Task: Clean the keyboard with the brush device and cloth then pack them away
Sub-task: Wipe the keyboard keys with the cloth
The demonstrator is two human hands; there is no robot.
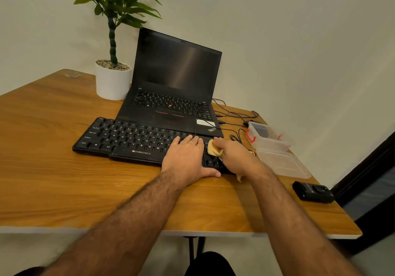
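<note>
Now your right hand (233, 156) grips the cloth (214, 150) on the right end of the keyboard (128, 139), while your left hand (186, 158) lies flat, steadying it. Wipe in short strokes along the key rows, pressing lightly.

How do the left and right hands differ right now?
The left hand lies flat with fingers straight on the keyboard, holding nothing; the right hand is curled round the cloth. The left sits nearer the keyboard's middle, the right at its right end. Both rest on the keyboard.
</note>
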